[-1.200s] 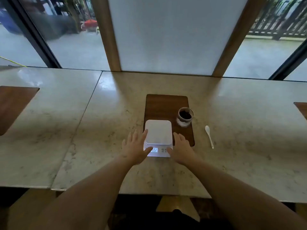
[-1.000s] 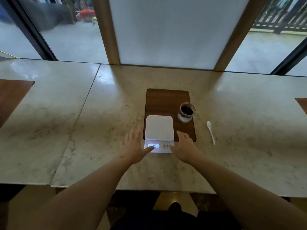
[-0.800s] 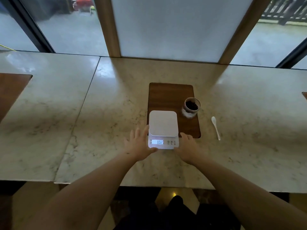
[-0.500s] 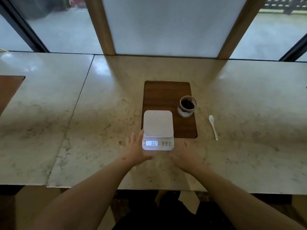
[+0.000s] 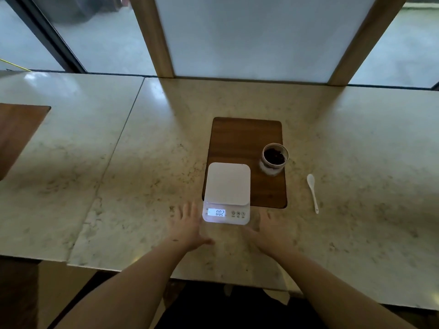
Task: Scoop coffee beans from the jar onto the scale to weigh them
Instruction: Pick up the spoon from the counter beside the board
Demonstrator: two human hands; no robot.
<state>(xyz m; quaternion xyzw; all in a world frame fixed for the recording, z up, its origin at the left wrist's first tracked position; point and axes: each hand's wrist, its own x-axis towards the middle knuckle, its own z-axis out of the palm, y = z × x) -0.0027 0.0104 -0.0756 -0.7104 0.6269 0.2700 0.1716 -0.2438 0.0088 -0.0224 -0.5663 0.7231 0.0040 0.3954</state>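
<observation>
A white digital scale [image 5: 227, 186] sits on the marble table, its lit display reading 002 and its platform bare. An open glass jar [image 5: 274, 159] with dark coffee beans stands to its right on a wooden inlay [image 5: 247, 136]. A white plastic spoon [image 5: 313, 192] lies on the marble farther right. My left hand [image 5: 188, 225] hovers just left of the scale's front, fingers spread, holding nothing. My right hand [image 5: 269, 231] is just right of the scale's front, also empty and flat.
The marble table [image 5: 142, 162] has a seam on the left and its front edge close to my body. Another wooden inlay [image 5: 16, 131] shows at far left. Windows and wooden posts [image 5: 154, 36] rise behind the table.
Both hands have let go of the scale's sides and drawn back toward me. The scale stays in place with its display lit.
</observation>
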